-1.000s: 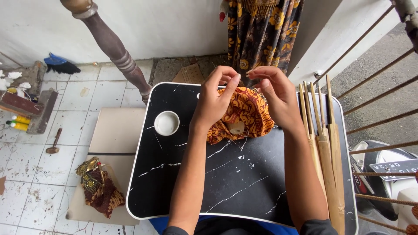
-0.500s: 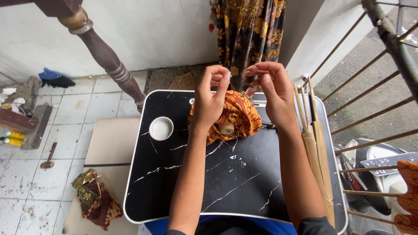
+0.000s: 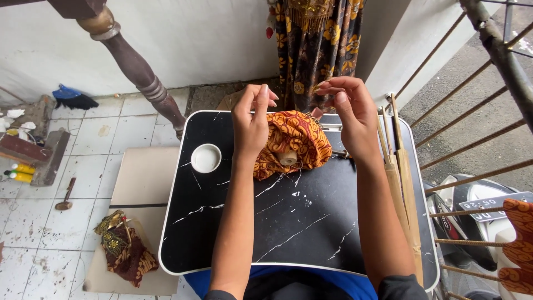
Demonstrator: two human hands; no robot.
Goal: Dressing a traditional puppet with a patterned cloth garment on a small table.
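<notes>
The orange patterned cloth (image 3: 291, 141) sits bunched at the far edge of the black tray table (image 3: 233, 233), spool on top. Your left hand (image 3: 251, 119) and right hand (image 3: 347, 108) hover above it, fingertips pinched, probably holding thread taut — can't confirm.

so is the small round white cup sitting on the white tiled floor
No, the small round white cup sits on the black marble-patterned tray table.

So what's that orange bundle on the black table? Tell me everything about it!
The orange bundle looks like soft cloth, orange-yellow with dark red swirls, heaped in a rounded, crumpled mound. A pale spool-like piece pokes from its front, with thin threads trailing onto the table, black with white marble-like veins. It sits near the table's far edge. The left hand is raised at its left side, the right hand above its right.
</notes>
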